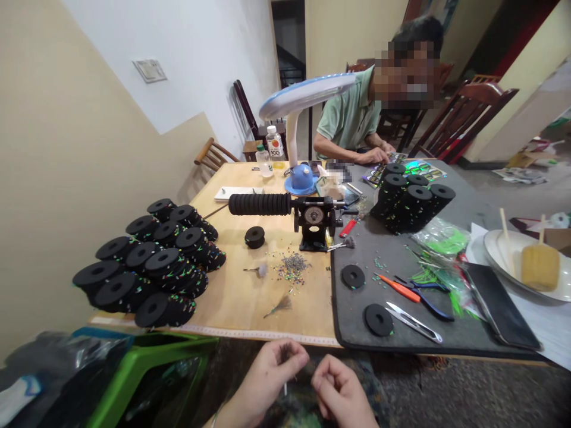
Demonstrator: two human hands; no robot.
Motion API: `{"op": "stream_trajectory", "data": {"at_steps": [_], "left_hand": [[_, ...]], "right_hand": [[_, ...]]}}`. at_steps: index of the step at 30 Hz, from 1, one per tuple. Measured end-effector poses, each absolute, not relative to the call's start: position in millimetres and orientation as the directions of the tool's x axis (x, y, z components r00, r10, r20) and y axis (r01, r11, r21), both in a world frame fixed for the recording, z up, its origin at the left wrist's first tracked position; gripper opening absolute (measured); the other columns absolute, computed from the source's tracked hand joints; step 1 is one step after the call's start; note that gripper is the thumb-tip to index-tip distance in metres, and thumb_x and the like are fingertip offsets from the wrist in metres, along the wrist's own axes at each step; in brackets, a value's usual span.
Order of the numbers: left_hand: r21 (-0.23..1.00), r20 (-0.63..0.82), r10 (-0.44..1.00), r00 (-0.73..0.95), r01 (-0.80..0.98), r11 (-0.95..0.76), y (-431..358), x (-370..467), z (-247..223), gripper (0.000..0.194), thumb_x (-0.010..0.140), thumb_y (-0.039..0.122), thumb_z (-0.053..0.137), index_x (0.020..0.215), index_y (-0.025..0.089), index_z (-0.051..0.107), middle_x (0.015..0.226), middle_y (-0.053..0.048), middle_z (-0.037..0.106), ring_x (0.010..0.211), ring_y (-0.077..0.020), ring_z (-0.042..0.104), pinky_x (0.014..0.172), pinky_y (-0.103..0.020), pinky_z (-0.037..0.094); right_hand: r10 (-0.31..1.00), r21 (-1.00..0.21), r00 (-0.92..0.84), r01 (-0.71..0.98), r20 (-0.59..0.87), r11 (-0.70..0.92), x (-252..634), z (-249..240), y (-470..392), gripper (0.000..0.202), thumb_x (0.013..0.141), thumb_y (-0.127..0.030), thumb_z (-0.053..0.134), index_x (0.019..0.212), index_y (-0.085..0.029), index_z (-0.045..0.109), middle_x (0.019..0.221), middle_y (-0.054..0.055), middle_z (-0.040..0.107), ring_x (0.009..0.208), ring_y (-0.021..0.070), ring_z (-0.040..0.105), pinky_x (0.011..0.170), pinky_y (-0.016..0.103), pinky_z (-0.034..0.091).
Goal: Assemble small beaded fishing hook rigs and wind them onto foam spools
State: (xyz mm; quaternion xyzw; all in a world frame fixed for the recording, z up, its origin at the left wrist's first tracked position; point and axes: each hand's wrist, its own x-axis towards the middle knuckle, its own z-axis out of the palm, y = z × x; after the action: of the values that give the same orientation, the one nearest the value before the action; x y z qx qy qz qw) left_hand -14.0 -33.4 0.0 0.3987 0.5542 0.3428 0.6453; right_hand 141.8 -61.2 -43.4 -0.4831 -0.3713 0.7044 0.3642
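Just off the table's front edge, my left hand [277,371] is closed in a pinch, with a small white piece showing below its fingers. Beside it, my right hand [336,389] is curled closed; whatever its fingertips hold is too small to make out. The two hands are slightly apart. Beyond them, small beads [292,267] lie piled on the wooden table [250,297]. A black winding device [314,223] carries a row of black foam rings [259,204]. Black foam spools [165,267] stand stacked at the left.
On the grey mat [357,309] are orange-handled pliers [401,289], silver snips [414,324], a phone [502,306] and more spools [414,199]. A plate [495,246] sits at the right. Behind stand a blue-based lamp [301,178] and bottles [273,142]; a person [350,119] sits across.
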Motion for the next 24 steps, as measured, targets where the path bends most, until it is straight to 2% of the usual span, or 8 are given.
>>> {"op": "stream_trajectory", "data": {"at_steps": [4,7,11,14,16,20,24], "left_hand": [[0.921,-0.388,0.921,0.029,-0.011,0.389,-38,-19,1,0.032,0.073,0.046,0.072,0.073,0.016,0.063,0.067,0.002,0.055,0.066,-0.0142,0.048,0.065,-0.024,0.04],[0.944,-0.319,0.947,-0.036,0.072,0.321,-43,-26,6,0.03,0.076,0.045,0.07,0.072,0.016,0.063,0.067,0.002,0.056,0.068,-0.0153,0.051,0.065,-0.024,0.04],[0.906,-0.409,0.908,0.09,0.156,0.393,-45,-25,9,0.03,0.071,0.044,0.073,0.07,0.014,0.069,0.06,0.001,0.057,0.061,-0.0143,0.048,0.06,-0.024,0.037],[0.879,-0.478,0.87,0.124,0.067,0.473,-42,-16,5,0.033,0.065,0.046,0.077,0.07,0.014,0.071,0.06,0.001,0.059,0.06,-0.0136,0.047,0.06,-0.024,0.036],[0.866,-0.499,0.859,0.113,0.011,0.501,-39,-12,1,0.034,0.064,0.048,0.077,0.065,0.014,0.068,0.055,0.004,0.055,0.055,-0.0117,0.043,0.056,-0.023,0.033],[0.884,-0.465,0.881,0.088,0.003,0.467,-35,-11,-2,0.037,0.064,0.05,0.077,0.061,0.015,0.065,0.053,0.005,0.051,0.054,-0.0111,0.039,0.055,-0.023,0.031],[0.903,-0.43,0.898,0.09,0.059,0.426,-32,-16,2,0.039,0.066,0.052,0.074,0.061,0.014,0.064,0.055,0.003,0.053,0.057,-0.0128,0.042,0.057,-0.024,0.033]], "right_hand": [[0.902,-0.911,-0.209,-0.088,-0.378,-0.403,146,-31,-59,0.041,0.075,-0.056,0.064,0.062,-0.022,0.046,0.04,-0.012,0.038,0.038,0.0071,0.029,0.042,0.02,0.023],[0.919,-0.928,-0.173,-0.054,-0.354,-0.368,148,-28,-59,0.038,0.077,-0.052,0.063,0.062,-0.022,0.045,0.044,-0.011,0.037,0.041,0.0082,0.03,0.044,0.021,0.024],[0.95,-0.963,-0.157,0.044,-0.27,-0.267,148,-32,-60,0.03,0.078,-0.042,0.063,0.062,-0.021,0.048,0.049,-0.009,0.037,0.046,0.01,0.034,0.046,0.023,0.027],[0.967,-0.975,-0.165,0.136,-0.196,-0.175,149,-33,-60,0.026,0.078,-0.034,0.063,0.061,-0.02,0.05,0.052,-0.008,0.038,0.049,0.0105,0.036,0.049,0.023,0.029],[0.967,-0.976,-0.185,0.165,-0.174,-0.144,149,-32,-61,0.025,0.078,-0.033,0.063,0.061,-0.019,0.051,0.052,-0.007,0.04,0.049,0.0106,0.038,0.049,0.023,0.03],[0.941,-0.967,-0.228,0.098,-0.251,-0.234,150,-27,-61,0.034,0.082,-0.048,0.061,0.065,-0.019,0.055,0.049,-0.006,0.048,0.046,0.0108,0.043,0.048,0.022,0.034],[0.891,-0.925,-0.29,-0.039,-0.35,-0.377,153,-24,-56,0.054,0.083,-0.068,0.051,0.086,-0.016,0.067,0.061,0.003,0.067,0.052,0.0152,0.057,0.046,0.022,0.041]]}}
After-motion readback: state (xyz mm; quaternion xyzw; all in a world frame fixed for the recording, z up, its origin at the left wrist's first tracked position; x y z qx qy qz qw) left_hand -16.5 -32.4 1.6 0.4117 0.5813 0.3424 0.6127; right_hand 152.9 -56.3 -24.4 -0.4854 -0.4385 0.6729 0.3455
